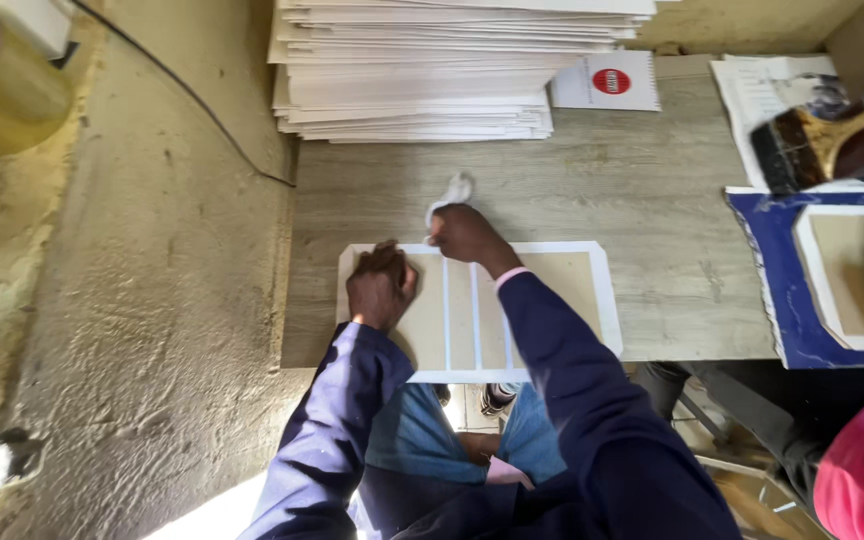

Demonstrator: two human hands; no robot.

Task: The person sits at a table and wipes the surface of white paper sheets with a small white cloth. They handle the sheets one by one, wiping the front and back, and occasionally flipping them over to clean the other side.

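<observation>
Wall (pixel 152 300): rough plaster, at far left, just beside the tabletop edge.
Left hand (pixel 380 285): curled into a loose fist, knuckles pressed down on the left end of the board; nothing gripped inside it as far as visible.
Board (pixel 562 290): flat brown panel set on a white sheet, white margin on all sides, pale vertical strips across the middle; lying on the tabletop (pixel 652 200) at its near edge.
Cloth (pixel 452 190): small white wad, projecting past the far edge of the board, above the right hand.
Right hand (pixel 467 235): fingers closed, pinched on the cloth, resting at the far edge of the board.
Position of board relative to hands: directly beneath both; left hand on its left end, right hand at mid-length on the far margin.
Technique, judged: keep left-hand pressure steady to stop sliding; wipe with flat, even strokes along the margin, away from the pale strips.
Paper stack (pixel 422 70): tall, white, behind the board, well apart.
Brush (pixel 802 145): wide, far right, near a co-worker's blue-edged panel (pixel 767 270).
</observation>
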